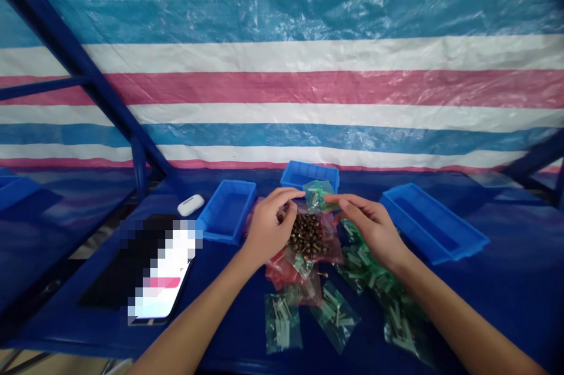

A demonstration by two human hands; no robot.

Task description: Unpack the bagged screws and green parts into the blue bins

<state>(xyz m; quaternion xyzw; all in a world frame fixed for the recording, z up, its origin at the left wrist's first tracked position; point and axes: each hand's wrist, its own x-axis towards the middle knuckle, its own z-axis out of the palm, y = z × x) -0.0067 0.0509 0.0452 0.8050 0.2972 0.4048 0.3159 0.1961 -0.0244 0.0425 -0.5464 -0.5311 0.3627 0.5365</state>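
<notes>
1. Lying nearest on the blue worktop: two clear packets of pale, slim pieces, resting flat, probably to avoid sliding.
2. Phone, left: its bright screen is facing up, presumably for viewing beside the forearm.
3. Green-edged packets: heaping beneath and beside the right forearm, likely for easy reach.
4. Loose brass-coloured piece: lying just beside the pink bag.
5. Pile of brass-coloured pieces: sitting on the pink bag between the hands, the film seemingly keeping small parts together.
6. Left hand: curling, thumb near fingers; whether it is holding anything cannot be told. Right hand: pinching the green edge of a small packet beyond the pile, apparently steadying it.
7. Three blue trays: standing left, behind and right, seemingly leaving the middle free; a white case is lying beside the left one.
8. Striped sheet: hanging behind everything, probably as screening.
</notes>
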